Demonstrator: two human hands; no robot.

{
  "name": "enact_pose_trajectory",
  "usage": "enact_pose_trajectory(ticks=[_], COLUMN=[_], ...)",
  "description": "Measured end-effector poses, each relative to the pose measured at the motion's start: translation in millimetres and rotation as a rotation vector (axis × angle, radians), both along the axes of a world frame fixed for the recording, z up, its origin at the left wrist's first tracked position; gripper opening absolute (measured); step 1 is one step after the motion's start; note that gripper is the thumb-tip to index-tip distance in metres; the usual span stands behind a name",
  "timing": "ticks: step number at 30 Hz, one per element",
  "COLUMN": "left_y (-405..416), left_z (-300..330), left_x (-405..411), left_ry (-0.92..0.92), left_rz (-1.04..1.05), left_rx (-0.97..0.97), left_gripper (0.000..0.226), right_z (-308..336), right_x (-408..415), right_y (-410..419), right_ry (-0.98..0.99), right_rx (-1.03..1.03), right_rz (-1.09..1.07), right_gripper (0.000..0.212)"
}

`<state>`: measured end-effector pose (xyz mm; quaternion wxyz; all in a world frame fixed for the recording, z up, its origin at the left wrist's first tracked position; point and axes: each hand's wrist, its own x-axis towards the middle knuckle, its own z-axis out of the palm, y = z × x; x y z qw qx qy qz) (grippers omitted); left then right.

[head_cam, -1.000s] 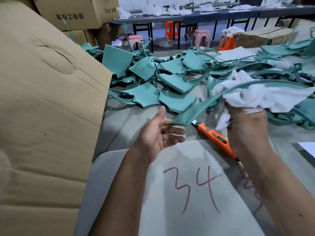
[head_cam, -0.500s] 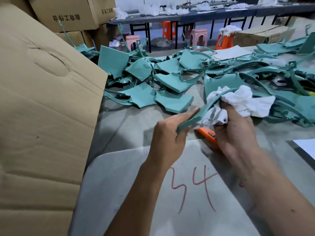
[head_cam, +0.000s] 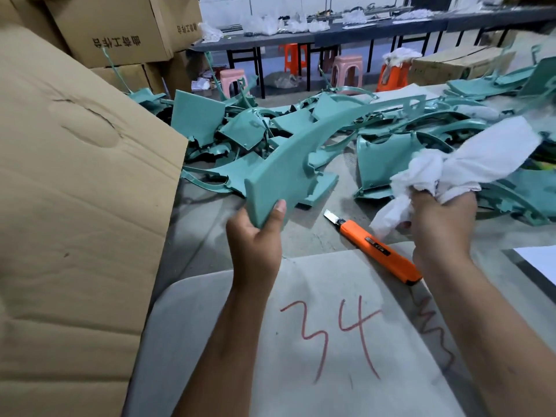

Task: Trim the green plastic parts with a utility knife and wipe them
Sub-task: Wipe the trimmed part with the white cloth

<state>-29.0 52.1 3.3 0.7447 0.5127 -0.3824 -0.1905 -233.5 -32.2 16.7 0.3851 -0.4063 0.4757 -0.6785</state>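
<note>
The left hand point(head_cam: 255, 236) now grips the wide end of a long, curved green plastic part point(head_cam: 288, 167), thumb pressed on its face and fingers curled behind, holding it tilted up and away from the body above the worktop point(head_cam: 316, 236). Half a second ago the right hand point(head_cam: 442, 227) had a white rag point(head_cam: 469, 164) wrapped around this same part; now the two are well apart, the rag lifted off to the right and bunched tightly in the curled fingers. Judging by this, the wiping pass on this piece is probably over and the part is being turned for a look or to be set aside. An orange utility knife point(head_cam: 376, 248) lies on the worktop between the hands, blade extended and pointing away, untouched. Nearer the body lies a pale sheet point(head_cam: 301, 341) marked "34" in red. Beyond the knife, a sprawling pile of green parts point(head_cam: 391, 145) covers the far worktop, so much work appears to remain. A large cardboard flap point(head_cam: 75, 206) fills the left side, with stacked cardboard boxes point(head_cam: 114, 28) behind it. Farther back in the room stand long dark tables point(head_cam: 331, 33) bearing white rags, with orange and pink stools point(head_cam: 346, 69) beneath them.
</note>
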Motion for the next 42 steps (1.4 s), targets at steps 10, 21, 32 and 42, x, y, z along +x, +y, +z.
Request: enact_pose_trajectory(ticks=[10,21,32,42], left_y=[2,8,-1,6], left_z=[2,0,9,7], left_x=[-15,-27,-12,-33], left_ry=[0.036,-0.064,0.357,0.022], left_rz=[-0.232,-0.286,-0.199,-0.362], left_rx=[0.110,0.180,0.078,0.093], left_gripper=[0.017,0.016,0.017,0.017], right_z=[13,-5,3,-1], right_x=[31,31,24,39], right_y=[29,27,25,36], right_ry=[-0.410,-0.060,-0.141,0.138], right_rx=[-0.021,-0.051,-0.108,-0.138], right_rz=[0.631,0.539,0.240,0.333], right_gripper=[0.037,0.011,0.006,0.040])
